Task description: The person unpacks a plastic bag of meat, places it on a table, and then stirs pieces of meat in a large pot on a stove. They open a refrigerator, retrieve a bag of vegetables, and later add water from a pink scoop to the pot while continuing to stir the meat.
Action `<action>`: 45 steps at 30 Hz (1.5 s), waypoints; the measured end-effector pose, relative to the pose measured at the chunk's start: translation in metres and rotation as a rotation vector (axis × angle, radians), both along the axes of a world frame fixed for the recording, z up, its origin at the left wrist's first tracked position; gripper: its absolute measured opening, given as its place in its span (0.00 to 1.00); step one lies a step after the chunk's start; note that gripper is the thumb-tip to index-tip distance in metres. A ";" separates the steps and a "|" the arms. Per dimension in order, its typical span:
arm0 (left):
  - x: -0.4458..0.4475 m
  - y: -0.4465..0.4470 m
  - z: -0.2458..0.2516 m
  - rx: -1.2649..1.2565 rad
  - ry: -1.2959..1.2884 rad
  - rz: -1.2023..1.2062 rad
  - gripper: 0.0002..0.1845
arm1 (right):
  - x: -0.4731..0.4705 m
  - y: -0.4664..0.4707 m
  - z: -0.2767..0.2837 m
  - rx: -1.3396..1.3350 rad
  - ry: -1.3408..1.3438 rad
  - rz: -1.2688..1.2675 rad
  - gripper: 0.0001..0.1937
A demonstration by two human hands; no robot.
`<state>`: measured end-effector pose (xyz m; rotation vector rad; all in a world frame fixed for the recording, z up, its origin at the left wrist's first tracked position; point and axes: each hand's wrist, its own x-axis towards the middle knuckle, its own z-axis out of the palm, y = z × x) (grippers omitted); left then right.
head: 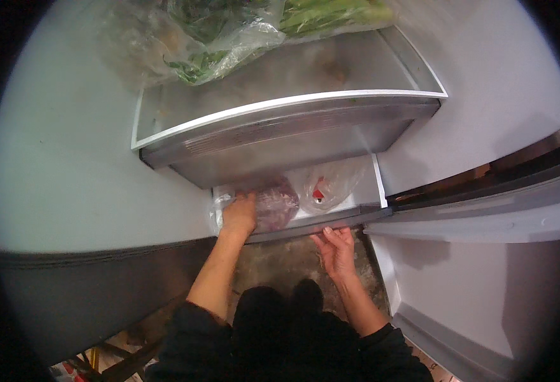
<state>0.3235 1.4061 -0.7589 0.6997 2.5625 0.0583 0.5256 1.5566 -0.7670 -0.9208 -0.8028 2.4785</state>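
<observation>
My left hand point(240, 213) reaches over the front of a pulled-out lower drawer point(303, 231) inside a refrigerator. Its fingers grip a clear plastic bag point(280, 200) of reddish contents that look like meat; the fingertips are partly hidden. With the palm turned up, my right hand point(337, 248) holds the dark front edge of that drawer. To the right in the same drawer lies a thin clear plastic bag point(330, 188) with a small red and white item inside.
An upper clear drawer point(289, 100) with a white rim juts out above the lower one. Plastic-bagged green vegetables point(222, 47) lie at its back. The open refrigerator door point(456, 281) stands to the right. At the lower left is a wooden frame point(132, 358).
</observation>
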 end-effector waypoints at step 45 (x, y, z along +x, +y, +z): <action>-0.010 0.058 0.259 0.741 1.058 0.101 0.30 | -0.116 0.042 -0.024 1.403 -0.016 0.635 0.27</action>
